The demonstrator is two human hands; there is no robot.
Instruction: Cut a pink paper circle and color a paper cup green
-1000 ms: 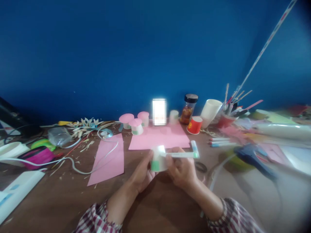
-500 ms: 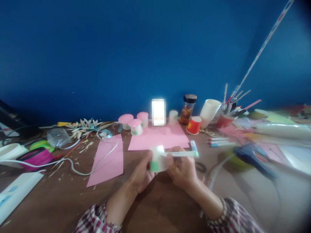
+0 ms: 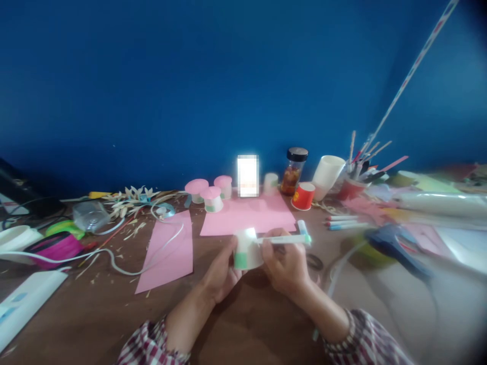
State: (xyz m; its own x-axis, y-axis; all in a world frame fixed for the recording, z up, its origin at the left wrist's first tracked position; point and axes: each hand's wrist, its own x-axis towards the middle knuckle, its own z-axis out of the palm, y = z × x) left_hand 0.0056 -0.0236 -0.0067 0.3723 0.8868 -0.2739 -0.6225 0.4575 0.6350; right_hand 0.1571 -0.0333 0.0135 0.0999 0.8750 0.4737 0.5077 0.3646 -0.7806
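Note:
My left hand is closed around the left side of a white paper cup, held upside down above the table with a green patch low on its side. In my right hand is a white marker pen with a green end. Its tip meets the right side of the cup; whether it touches is too blurred to tell. Beyond the hands lies pink paper. Several small cups with pink paper tops stand at its left edge, and a plain upturned cup stands behind it.
A pink sheet and a white cable lie to the left. Toward the right are a red cup, a dark-lidded jar, a tall white cup, several markers and a blue glue gun. A bright phone-like screen stands behind.
The marker's back end has dropped slightly and swung a little as my right hand shifts against the cup. My left hand and the cup stay nearly in place.

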